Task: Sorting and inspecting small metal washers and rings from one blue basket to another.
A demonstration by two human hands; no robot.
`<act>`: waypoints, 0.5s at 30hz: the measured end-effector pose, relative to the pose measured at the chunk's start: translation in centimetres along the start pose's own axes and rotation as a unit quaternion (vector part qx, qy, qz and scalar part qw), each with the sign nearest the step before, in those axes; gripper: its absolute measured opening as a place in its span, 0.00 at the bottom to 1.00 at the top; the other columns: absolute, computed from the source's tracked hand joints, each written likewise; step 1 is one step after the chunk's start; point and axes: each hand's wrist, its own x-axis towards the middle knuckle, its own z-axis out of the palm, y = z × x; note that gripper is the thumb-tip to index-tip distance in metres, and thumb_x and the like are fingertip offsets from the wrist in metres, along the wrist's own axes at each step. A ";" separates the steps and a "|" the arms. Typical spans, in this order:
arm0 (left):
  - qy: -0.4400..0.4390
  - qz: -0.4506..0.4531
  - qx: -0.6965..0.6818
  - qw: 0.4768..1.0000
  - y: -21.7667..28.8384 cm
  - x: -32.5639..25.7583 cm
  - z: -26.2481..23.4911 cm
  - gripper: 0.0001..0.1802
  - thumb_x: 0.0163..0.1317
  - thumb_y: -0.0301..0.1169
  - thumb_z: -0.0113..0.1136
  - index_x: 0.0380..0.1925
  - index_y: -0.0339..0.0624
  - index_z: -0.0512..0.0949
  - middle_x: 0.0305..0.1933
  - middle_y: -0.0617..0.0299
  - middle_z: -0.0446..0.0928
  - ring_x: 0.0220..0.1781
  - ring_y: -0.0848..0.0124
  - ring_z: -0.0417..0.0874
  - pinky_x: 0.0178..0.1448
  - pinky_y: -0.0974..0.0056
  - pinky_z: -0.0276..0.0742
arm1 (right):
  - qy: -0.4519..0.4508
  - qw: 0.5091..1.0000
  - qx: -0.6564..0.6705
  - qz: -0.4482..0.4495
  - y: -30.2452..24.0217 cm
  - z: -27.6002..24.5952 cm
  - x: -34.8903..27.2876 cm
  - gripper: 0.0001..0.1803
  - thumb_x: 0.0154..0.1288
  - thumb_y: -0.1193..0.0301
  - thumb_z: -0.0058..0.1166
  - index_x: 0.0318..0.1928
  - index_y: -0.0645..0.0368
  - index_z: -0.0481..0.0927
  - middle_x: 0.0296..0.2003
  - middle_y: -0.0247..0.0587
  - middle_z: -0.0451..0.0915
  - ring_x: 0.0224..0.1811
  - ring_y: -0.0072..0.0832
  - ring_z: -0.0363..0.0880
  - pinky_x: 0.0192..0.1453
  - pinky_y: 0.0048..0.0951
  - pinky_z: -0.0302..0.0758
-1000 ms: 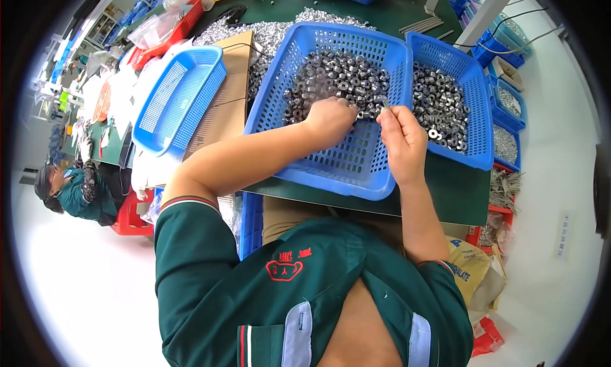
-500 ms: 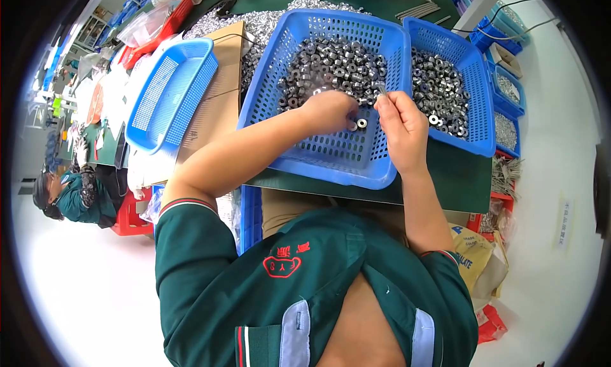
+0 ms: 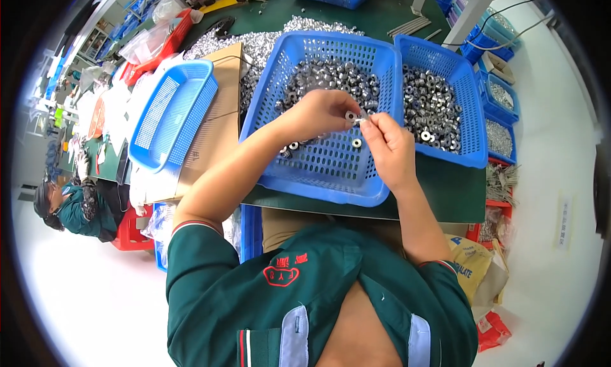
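Left hand (image 3: 323,111) has neared right hand (image 3: 389,148), mid-frame, pinching a round silver metal ring (image 3: 350,117); right pinches a slim metallic piece (image 3: 364,113). Apparently bringing them together, needing alignment.

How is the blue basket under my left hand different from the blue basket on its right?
The middle basket looks larger than the right basket. The middle basket shows much bare floor at its near end; metal rings cover most of the right basket's floor. Your left hand is over the middle basket, not the right basket. Both are blue, perforated and hold metal rings.
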 end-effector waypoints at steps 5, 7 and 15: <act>-0.037 0.038 -0.151 0.987 0.3 -0.6 -0.6 0.16 0.57 0.21 0.63 0.47 0.34 0.77 0.43 0.64 0.79 0.44 0.78 0.78 0.51 0.72 0.76 | -0.009 1.000 -0.015 0.001 0.0 0.0 0.3 0.08 0.67 0.69 0.53 0.33 0.62 0.77 0.18 0.38 0.73 0.18 0.23 0.70 0.24 0.26 0.66; -0.050 0.034 -0.177 0.982 0.7 -0.8 -1.0 0.16 0.58 0.22 0.63 0.47 0.34 0.77 0.44 0.63 0.79 0.45 0.78 0.78 0.51 0.72 0.76 | -0.007 1.000 -0.016 -0.003 0.3 0.2 0.4 0.08 0.66 0.70 0.53 0.33 0.62 0.77 0.18 0.40 0.74 0.19 0.25 0.72 0.25 0.27 0.67; -0.050 0.051 -0.103 0.992 1.2 -1.3 -1.4 0.15 0.63 0.29 0.60 0.48 0.34 0.78 0.37 0.67 0.78 0.40 0.81 0.76 0.44 0.74 0.73 | -0.031 0.996 -0.076 -0.040 0.3 0.3 0.4 0.08 0.66 0.69 0.52 0.33 0.61 0.76 0.21 0.46 0.76 0.21 0.40 0.76 0.26 0.35 0.69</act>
